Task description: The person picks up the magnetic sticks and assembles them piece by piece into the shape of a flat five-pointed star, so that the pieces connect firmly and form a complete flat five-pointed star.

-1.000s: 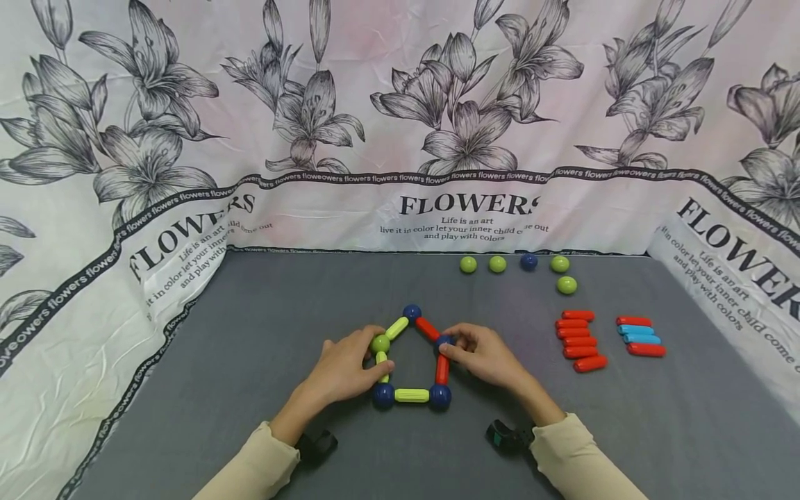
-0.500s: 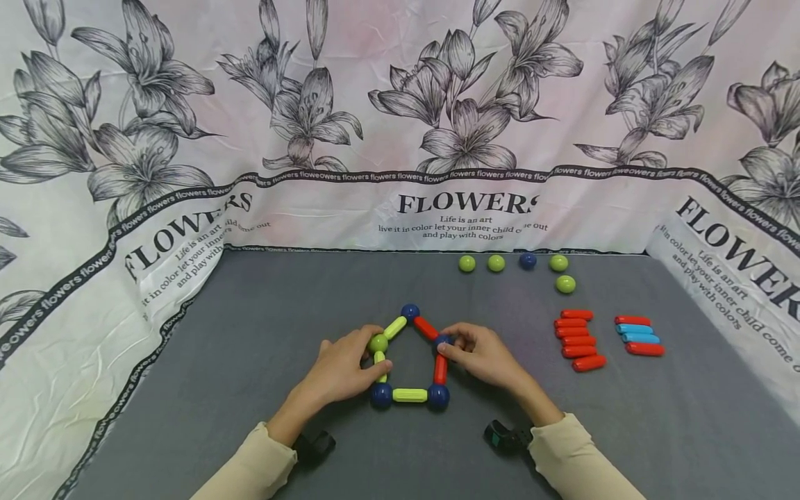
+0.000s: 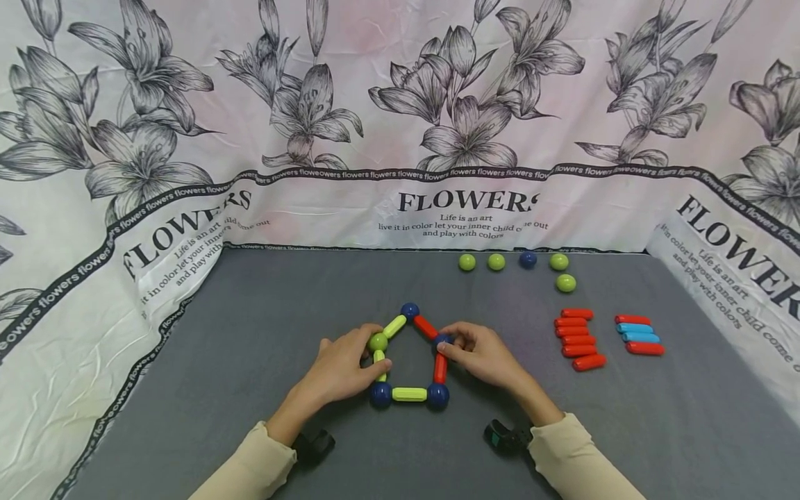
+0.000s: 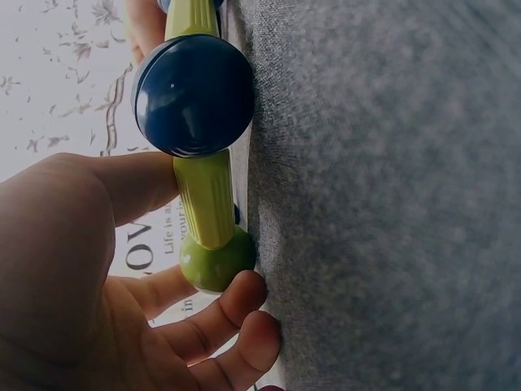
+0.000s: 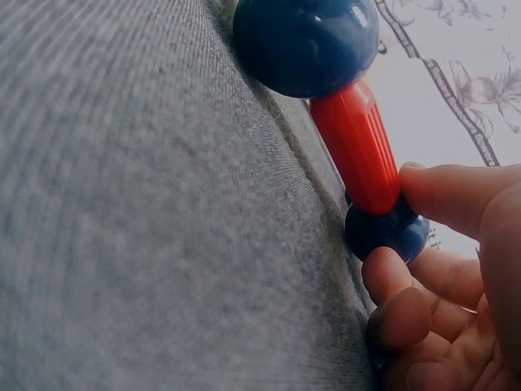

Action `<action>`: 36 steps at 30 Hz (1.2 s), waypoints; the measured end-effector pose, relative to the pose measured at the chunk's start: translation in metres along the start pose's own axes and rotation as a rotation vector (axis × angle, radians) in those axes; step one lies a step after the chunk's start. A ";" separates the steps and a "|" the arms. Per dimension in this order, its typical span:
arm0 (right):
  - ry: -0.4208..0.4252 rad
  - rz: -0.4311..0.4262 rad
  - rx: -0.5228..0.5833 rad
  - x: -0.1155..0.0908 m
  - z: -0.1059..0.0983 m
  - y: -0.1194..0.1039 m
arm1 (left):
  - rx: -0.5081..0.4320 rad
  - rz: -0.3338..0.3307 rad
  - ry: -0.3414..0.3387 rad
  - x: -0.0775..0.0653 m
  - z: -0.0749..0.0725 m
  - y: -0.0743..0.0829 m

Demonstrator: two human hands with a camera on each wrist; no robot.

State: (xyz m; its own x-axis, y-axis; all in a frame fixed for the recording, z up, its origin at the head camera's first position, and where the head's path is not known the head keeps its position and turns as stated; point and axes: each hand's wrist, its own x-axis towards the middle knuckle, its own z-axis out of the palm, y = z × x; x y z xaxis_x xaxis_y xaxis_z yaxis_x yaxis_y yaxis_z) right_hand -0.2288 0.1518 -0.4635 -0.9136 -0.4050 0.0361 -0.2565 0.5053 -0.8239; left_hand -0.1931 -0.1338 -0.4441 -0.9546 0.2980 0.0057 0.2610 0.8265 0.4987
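A five-sided frame of balls and ribbed rods lies on the grey cloth. Its apex is a blue ball (image 3: 410, 311); two yellow-green rods run down the left, two red rods down the right, and a yellow-green rod (image 3: 409, 394) joins two blue balls at the bottom. My left hand (image 3: 342, 366) holds the left corner's green ball (image 4: 216, 259), the thumb against the lower left rod (image 4: 203, 199). At the right corner, my right hand (image 3: 482, 353) pinches a blue ball (image 5: 387, 230) below a red rod (image 5: 356, 147). The fingers partly cover both corner balls.
Several green balls (image 3: 467, 262) and a blue ball (image 3: 528, 260) sit along the back edge. To the right lie a column of red rods (image 3: 576, 332) and a smaller group with blue rods (image 3: 638, 333). A flower-printed cloth (image 3: 350, 208) hangs behind and beside the table.
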 end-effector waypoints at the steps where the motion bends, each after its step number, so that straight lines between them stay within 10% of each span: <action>1: -0.001 -0.003 0.003 0.000 0.000 0.000 | 0.002 -0.003 -0.002 0.000 0.000 0.000; 16: -0.022 -0.010 0.087 -0.003 -0.018 0.004 | 0.007 -0.002 0.004 0.000 0.000 0.002; 36: 0.282 -0.201 -0.418 -0.093 -0.134 0.054 | 0.036 0.065 -0.004 -0.001 -0.003 0.001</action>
State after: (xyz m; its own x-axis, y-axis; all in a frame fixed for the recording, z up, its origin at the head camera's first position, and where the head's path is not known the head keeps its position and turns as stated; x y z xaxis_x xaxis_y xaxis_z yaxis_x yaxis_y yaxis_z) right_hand -0.2003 0.3193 -0.4355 -0.8681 -0.3339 0.3673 -0.4859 0.7225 -0.4918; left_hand -0.1927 -0.1346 -0.4407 -0.9349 0.3535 0.0335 0.3274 0.8218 0.4663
